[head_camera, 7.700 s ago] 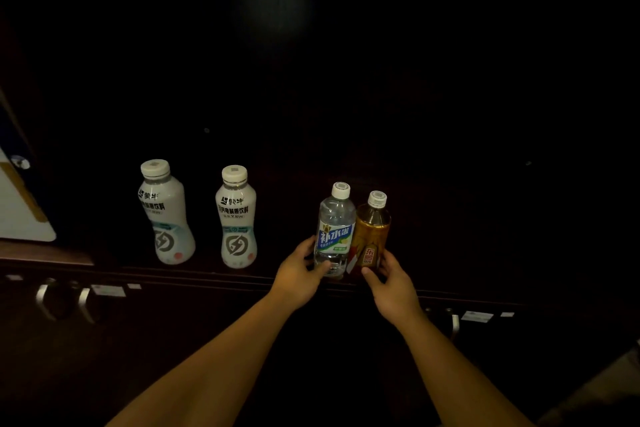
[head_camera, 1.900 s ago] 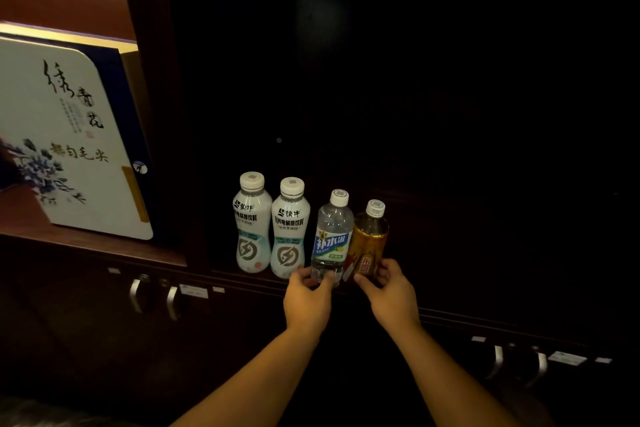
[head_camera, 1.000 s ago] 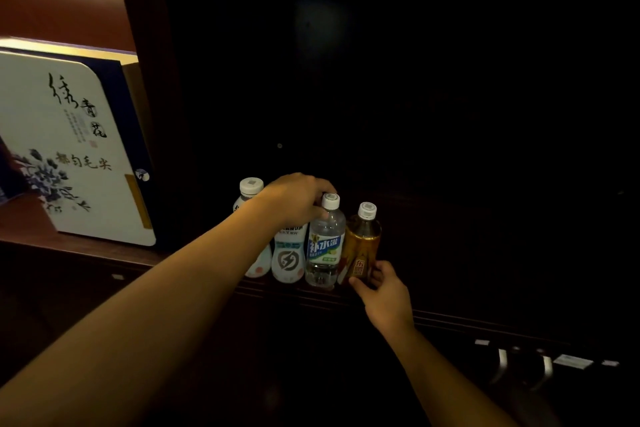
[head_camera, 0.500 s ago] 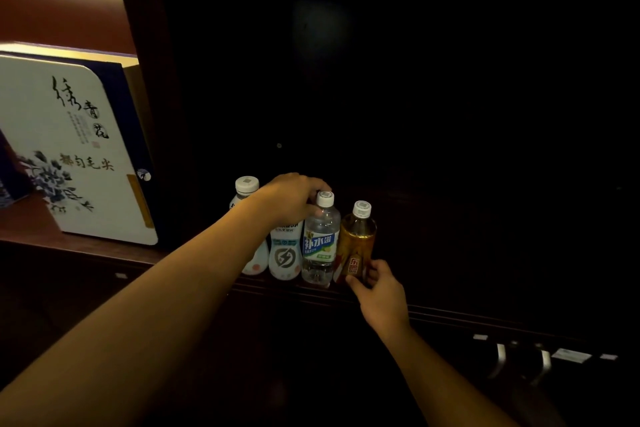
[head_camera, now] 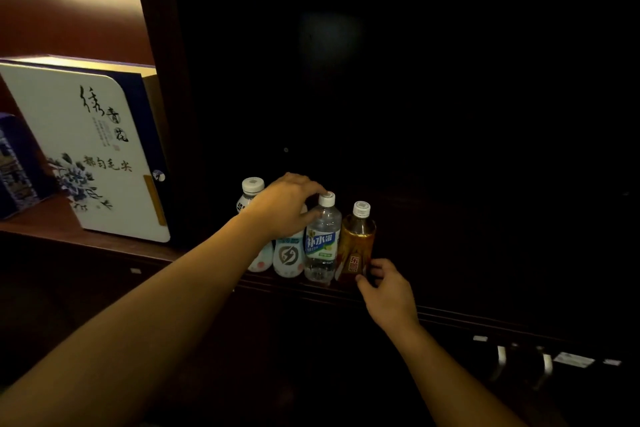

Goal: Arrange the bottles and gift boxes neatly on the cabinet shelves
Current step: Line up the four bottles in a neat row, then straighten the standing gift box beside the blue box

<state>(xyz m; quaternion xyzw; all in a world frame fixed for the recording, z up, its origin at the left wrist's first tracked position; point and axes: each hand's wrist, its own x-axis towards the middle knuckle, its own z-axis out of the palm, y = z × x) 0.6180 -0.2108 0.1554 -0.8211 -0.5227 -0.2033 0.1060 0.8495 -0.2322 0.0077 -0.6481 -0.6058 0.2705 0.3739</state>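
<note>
Four bottles stand in a tight row at the front of the dark shelf [head_camera: 485, 317]. From the left they are a white bottle [head_camera: 252, 189], a second white bottle [head_camera: 288, 255], a clear water bottle [head_camera: 322, 239] and an amber tea bottle [head_camera: 356, 239]. My left hand [head_camera: 285, 208] reaches in from the left. It curls over the top of the second white bottle and hides its cap, with its fingertips beside the clear bottle's cap. My right hand [head_camera: 384, 291] pinches the base of the amber bottle from the right.
A white gift box [head_camera: 97, 149] with blue flowers and calligraphy leans in the lit left compartment, with a blue box [head_camera: 14, 166] at the far left edge. Metal door handles [head_camera: 519, 364] sit below the shelf at the lower right. The shelf right of the bottles is dark.
The two white bottles now stand against the clear bottle. My left hand rose from the clear bottle's base to the second white bottle's top. Nothing visibly moved in the last half second.
</note>
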